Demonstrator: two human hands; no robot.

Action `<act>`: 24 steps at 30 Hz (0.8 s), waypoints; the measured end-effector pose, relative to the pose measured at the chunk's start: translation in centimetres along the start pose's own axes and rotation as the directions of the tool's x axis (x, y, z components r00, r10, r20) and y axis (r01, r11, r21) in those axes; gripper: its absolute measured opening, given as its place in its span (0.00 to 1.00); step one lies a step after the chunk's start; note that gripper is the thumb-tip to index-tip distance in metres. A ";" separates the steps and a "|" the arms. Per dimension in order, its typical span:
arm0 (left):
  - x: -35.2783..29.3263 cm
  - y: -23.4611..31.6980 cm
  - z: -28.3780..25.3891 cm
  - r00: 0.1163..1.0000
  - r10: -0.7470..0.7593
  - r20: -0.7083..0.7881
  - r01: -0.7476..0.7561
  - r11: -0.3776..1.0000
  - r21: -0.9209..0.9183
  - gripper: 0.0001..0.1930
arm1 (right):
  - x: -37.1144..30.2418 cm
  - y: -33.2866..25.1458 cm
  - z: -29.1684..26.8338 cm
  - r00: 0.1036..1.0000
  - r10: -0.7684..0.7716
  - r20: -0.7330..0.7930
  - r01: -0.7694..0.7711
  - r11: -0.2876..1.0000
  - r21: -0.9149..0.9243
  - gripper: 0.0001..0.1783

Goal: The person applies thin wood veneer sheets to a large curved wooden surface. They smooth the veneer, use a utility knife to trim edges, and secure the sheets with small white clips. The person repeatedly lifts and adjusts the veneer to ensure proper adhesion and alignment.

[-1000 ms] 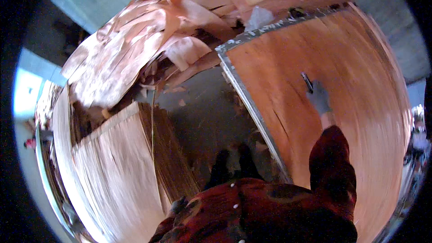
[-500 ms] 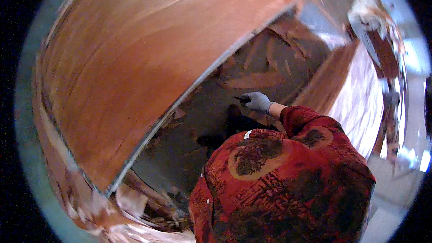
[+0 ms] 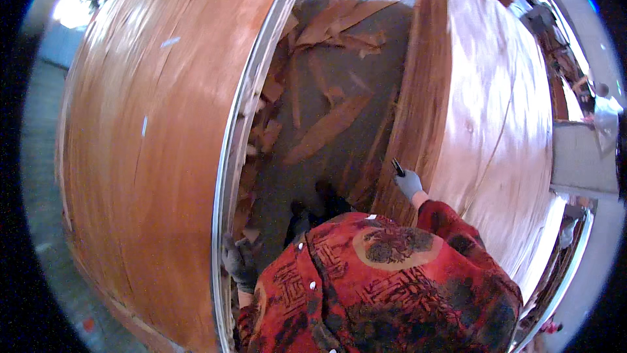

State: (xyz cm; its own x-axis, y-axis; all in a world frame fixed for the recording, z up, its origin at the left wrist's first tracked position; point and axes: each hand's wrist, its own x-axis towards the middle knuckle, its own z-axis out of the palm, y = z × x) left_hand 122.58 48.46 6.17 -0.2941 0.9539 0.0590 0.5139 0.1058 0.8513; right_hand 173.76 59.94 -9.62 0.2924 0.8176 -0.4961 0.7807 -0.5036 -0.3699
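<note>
My right hand [image 3: 409,185], in a light grey glove, is closed around a short, dark, narrow hand tool [image 3: 397,167], whose exact kind is too small to tell. It is beside the layered edge of a tall stack of wood veneer sheets [image 3: 496,111] on the right. My left hand [image 3: 240,264], in a darker grey glove, is low by the pale metal-like edge [image 3: 225,176] of the big surface covered in reddish-brown veneer [image 3: 150,157]. Its fingers point up along that edge, seemingly apart, with nothing visible in them.
Torn veneer scraps [image 3: 326,128] litter the dark floor [image 3: 326,85] between the two stacks. More scraps lie heaped farther ahead. At the far right stands a grey block-like object [image 3: 584,157]. My dark shoes show just ahead of my red patterned clothing [image 3: 392,281].
My view has turned to the right, so the veneer edge runs more upright. My left hand has come into view by that edge. My right hand, still holding the tool, is now beside the right stack.
</note>
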 end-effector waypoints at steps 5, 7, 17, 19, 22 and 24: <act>14.4 1.8 4.8 0.992 0.045 0.116 -0.062 0.986 0.153 0.19 | -0.6 2.2 -3.2 0.930 0.359 0.081 -0.367 0.895 0.252 0.21; 22.9 4.4 8.6 0.876 0.469 0.111 -0.474 0.800 0.368 0.18 | -2.0 2.3 -3.6 0.922 0.386 0.030 -0.370 0.856 0.362 0.15; 57.8 6.0 22.1 0.853 0.522 0.030 -0.336 0.502 0.797 0.32 | 3.0 -0.7 -4.7 0.839 0.504 0.205 -0.521 0.638 0.566 0.13; 60.2 3.8 26.0 0.906 0.413 0.090 -0.272 0.405 0.873 0.34 | 6.4 7.7 0.2 0.866 0.499 0.038 -0.484 0.816 0.317 0.12; 60.7 4.0 25.6 0.941 0.308 0.139 -0.241 0.320 0.916 0.33 | 16.1 1.7 -5.9 0.824 0.540 0.173 -0.524 0.610 0.594 0.13; 60.9 5.0 25.3 0.950 0.263 0.167 -0.253 0.336 0.907 0.33 | 21.7 0.9 -8.4 0.842 0.523 0.129 -0.488 0.640 0.593 0.12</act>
State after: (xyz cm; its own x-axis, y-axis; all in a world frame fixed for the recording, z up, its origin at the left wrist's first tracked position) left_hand 127.65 114.15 0.77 -0.0098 0.9813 0.1924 0.9783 0.0493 -0.2014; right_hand 185.43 79.58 -14.11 0.5838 0.3892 -0.7125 0.0293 -0.8871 -0.4606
